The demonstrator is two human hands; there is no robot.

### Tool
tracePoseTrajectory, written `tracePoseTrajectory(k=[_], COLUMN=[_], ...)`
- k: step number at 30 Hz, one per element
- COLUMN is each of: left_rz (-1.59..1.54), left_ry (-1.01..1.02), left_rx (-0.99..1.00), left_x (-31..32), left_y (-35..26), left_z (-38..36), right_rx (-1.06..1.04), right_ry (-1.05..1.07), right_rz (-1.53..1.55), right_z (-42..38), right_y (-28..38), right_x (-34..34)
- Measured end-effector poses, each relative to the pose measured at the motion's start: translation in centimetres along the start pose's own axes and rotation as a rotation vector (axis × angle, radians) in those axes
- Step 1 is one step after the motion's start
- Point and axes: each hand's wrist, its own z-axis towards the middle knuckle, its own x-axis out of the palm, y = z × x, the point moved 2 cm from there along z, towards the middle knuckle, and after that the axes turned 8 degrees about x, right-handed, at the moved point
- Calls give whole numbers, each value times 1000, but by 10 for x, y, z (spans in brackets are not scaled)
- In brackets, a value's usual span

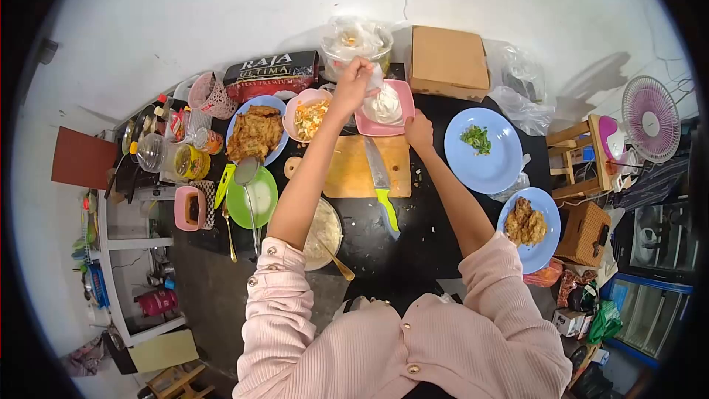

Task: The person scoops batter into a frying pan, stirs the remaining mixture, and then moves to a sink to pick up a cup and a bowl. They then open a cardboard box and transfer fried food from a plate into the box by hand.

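My left hand [354,89] is raised at the back of the table, its fingers pinched on a thin translucent plastic bag [376,78]. Below it is a pink square bowl [405,96] with a soft white mass [384,107] in it. My right hand [419,131] grips that bowl by its near right corner. Just in front lies a wooden cutting board [347,170], and a knife [378,166] with a green handle rests across it. Left of the bowl, partly behind my left forearm, stands a pink bowl of shredded vegetables [312,118].
Blue plates hold chopped greens [475,139], fried pieces [525,223] and browned fritters [255,133]. A ladle [247,171] leans in a green bowl [238,207]. Near the front edge sits a bowl of batter [323,233] with a spoon. A cardboard box [448,59] stands behind.
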Motion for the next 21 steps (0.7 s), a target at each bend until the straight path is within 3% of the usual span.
tracePoseTrajectory(k=[5, 7, 8, 9, 12, 15, 17, 19, 21], left_rz=[88, 445, 432, 471, 541, 872, 829, 541, 339], left_ry=[-39, -99, -145, -154, -109, -191, -202, -93, -74], left_rx=[-38, 129, 141, 125, 33, 285, 440, 137, 112], left_x=[-3, -12, -12, -12, -12, -2, 3, 9, 11], left_y=[44, 46, 49, 50, 47, 41, 16, -24, -23], left_z=[-4, -5, -7, -9, -12, -27, -45, -76, -107], right_rx=[74, -7, -51, -180, -229, -232, -200, -241, -225], right_ry=[138, 62, -6, -128, -137, -87, -11, 54, 184], right_rz=[60, 64, 74, 115, 259, 380, 486, 529, 617], right_z=[0, -3, -9, -14, -38, -63, -78, -88, -109], right_y=[-10, -12, -16, -17, -7, 5, 11, 6, 13], right_x=[-5, -9, -12, -16, -31, -46, -52, -51, -56])
